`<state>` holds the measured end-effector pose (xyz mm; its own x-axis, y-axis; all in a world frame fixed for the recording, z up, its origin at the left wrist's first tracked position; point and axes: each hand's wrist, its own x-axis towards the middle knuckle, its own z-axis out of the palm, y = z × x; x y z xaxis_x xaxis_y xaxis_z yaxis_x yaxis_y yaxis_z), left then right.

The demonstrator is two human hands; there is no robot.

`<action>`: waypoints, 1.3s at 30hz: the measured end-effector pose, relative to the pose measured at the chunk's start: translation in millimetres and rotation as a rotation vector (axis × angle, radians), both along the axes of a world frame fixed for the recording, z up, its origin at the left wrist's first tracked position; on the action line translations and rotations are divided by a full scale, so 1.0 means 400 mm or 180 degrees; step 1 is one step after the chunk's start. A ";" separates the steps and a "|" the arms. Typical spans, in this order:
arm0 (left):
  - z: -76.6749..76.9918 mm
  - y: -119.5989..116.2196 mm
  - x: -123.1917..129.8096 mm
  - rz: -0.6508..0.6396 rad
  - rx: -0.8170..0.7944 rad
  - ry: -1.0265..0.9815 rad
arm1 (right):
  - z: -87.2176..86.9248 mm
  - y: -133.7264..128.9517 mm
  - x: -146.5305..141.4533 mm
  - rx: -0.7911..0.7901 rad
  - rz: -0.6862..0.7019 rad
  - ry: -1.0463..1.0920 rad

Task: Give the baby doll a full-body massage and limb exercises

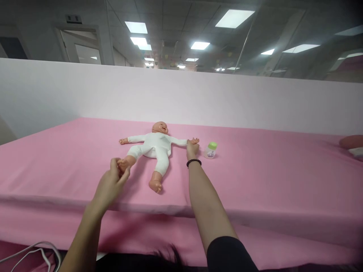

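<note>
A baby doll (pixel 157 145) with a white cloth body lies on its back on the pink-covered table, its head toward the wall. My left hand (pixel 112 179) has its fingers closed around the doll's foot on the left side. That leg is bent and lifted a little off the cloth. My right hand (pixel 192 149) grips the doll's outstretched arm at the wrist, and the doll's small fingers show beyond it. Just right of my right hand stands a small clear bottle (pixel 210 150) with a green cap, upright.
The pink cloth (pixel 269 177) covers the wide table and hangs over its front edge. A white low wall (pixel 181 94) with glass above runs along the back. At the far right edge part of another skin-coloured object (pixel 351 142) shows. White cables (pixel 42 247) lie at lower left.
</note>
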<state>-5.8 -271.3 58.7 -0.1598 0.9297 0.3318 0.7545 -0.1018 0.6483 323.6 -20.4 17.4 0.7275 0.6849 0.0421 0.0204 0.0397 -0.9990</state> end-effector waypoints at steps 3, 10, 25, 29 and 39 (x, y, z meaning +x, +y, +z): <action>-0.065 -0.011 0.025 0.0118 0.0025 -0.0229 | -0.004 0.002 0.009 -0.0014 0.0053 -0.0032; 0.064 0.081 0.058 0.0004 0.0470 -0.0133 | 0.055 -0.018 -0.077 0.0984 0.0277 -0.1409; 0.174 0.197 0.101 -0.0243 0.0310 0.0413 | 0.084 -0.055 -0.183 0.1328 0.0895 -0.3018; 0.147 0.052 0.034 -0.0012 0.0268 0.0101 | 0.088 -0.029 -0.141 0.1254 0.0316 -0.1230; 0.002 0.010 -0.027 -0.0032 -0.0103 -0.0118 | 0.063 -0.019 -0.070 0.0920 -0.0058 -0.0395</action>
